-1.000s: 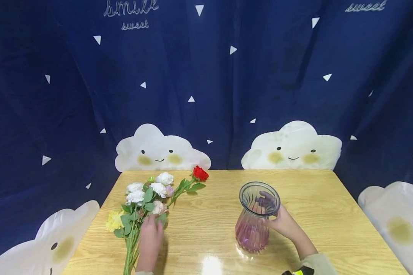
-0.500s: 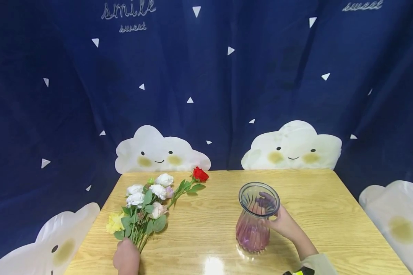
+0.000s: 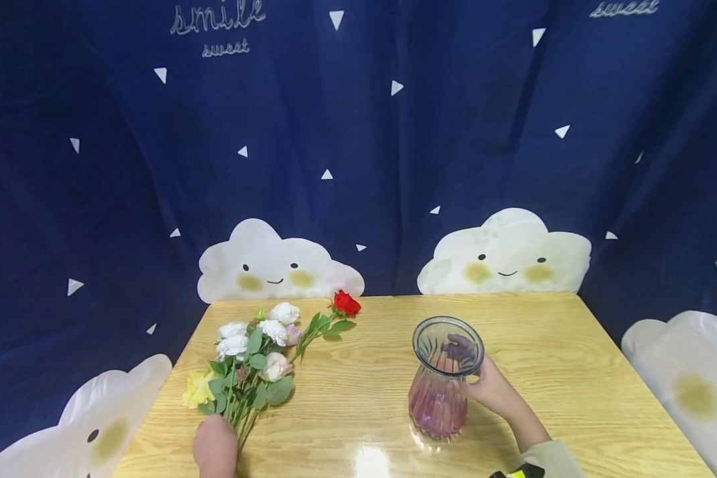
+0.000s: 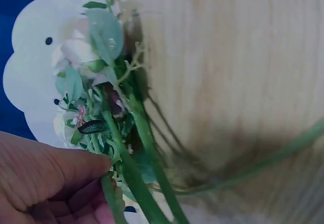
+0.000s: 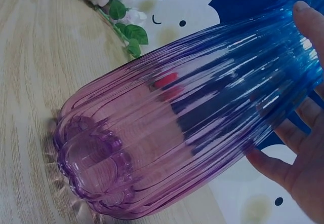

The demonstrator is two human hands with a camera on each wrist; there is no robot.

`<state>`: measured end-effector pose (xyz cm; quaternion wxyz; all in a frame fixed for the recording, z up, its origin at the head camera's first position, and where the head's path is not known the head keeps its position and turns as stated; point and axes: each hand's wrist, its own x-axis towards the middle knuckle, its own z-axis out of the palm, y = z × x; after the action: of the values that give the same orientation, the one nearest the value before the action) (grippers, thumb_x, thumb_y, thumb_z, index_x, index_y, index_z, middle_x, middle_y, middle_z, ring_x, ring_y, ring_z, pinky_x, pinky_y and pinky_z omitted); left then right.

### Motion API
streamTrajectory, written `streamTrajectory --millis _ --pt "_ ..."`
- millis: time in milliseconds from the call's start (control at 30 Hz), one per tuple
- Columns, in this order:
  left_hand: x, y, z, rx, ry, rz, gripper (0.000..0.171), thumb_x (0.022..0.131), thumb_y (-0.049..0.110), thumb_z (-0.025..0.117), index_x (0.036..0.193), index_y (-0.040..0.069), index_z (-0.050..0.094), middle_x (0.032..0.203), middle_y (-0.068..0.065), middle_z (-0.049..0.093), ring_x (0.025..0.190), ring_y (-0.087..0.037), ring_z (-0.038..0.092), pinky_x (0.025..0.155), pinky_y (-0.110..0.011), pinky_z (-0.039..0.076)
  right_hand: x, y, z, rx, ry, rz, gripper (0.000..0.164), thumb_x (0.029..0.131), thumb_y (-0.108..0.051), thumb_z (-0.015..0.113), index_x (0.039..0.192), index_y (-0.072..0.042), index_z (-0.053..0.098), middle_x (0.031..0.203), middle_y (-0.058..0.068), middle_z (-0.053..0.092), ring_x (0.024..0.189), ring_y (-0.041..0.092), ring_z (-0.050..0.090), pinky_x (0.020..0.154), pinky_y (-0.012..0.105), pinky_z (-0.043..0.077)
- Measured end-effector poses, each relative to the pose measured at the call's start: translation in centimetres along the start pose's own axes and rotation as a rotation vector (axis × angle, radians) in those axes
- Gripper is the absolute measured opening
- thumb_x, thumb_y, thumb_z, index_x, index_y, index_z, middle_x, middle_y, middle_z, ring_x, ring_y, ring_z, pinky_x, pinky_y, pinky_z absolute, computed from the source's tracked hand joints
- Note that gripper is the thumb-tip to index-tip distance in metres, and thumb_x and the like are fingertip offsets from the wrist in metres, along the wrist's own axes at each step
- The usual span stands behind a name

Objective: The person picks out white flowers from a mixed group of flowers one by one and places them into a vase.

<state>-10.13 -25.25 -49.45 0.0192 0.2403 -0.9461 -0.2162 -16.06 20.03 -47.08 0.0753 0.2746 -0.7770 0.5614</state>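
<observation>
A glass vase (image 3: 439, 398), purple at the base and blue towards the rim, stands upright on the right half of the table. My right hand (image 3: 484, 385) grips it round the neck; in the right wrist view the thumb and fingers (image 5: 291, 133) lie on either side of the glass. On the left lies a bunch of flowers: white roses (image 3: 233, 345), a pale pink rose (image 3: 276, 366), a yellow flower (image 3: 198, 388) and a red rose (image 3: 346, 303) at the far end. At the lower stems is my left hand (image 3: 215, 445), pinching a green flower stem (image 4: 112, 198) between thumb and fingers.
The wooden table (image 3: 346, 385) bears both the bunch and the vase. Behind it hangs a dark blue curtain (image 3: 311, 99) with white triangles and clouds. One loose stem (image 4: 273, 155) stretches across the tabletop in the left wrist view.
My left hand has moved from the middle of the bunch down and left to the lower stems, where it pinches a stem. The right hand and vase stay in place.
</observation>
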Motion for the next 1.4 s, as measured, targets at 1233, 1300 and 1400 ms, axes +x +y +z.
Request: streamTrajectory --millis 1233,1300,1400 --pt "0.0 4.6 0.0 -0.188 0.347 0.260 0.010 0.075 -0.003 0.064 0.077 -0.011 0.058 0.068 -0.019 0.054 0.064 -0.037 0.055 0.058 -0.050 0.045 -0.1 0.0 0.1 -0.004 0.011 0.039 0.068 0.070 0.000 0.071 0.130 0.002 0.039 0.116 0.021 0.054 0.106 0.006 0.052 0.086 0.033 0.044" --pt "0.0 5.0 0.1 -0.200 0.373 0.278 0.009 0.074 -0.004 0.064 0.076 -0.010 0.058 0.067 -0.018 0.054 0.063 -0.037 0.055 0.058 -0.050 0.045 -0.1 0.1 0.1 -0.003 0.013 0.031 0.068 0.069 0.000 0.071 0.129 0.002 0.039 0.116 0.021 0.055 0.106 0.007 0.052 0.087 0.033 0.044" --pt "-0.1 5.5 0.2 -0.214 0.401 0.299 0.007 0.072 -0.005 0.064 0.075 -0.008 0.058 0.066 -0.015 0.054 0.061 -0.034 0.054 0.056 -0.048 0.043 0.0 0.1 0.1 -0.002 0.010 0.024 0.069 0.069 0.001 0.071 0.130 0.003 0.039 0.116 0.022 0.054 0.106 0.007 0.052 0.087 0.033 0.044"
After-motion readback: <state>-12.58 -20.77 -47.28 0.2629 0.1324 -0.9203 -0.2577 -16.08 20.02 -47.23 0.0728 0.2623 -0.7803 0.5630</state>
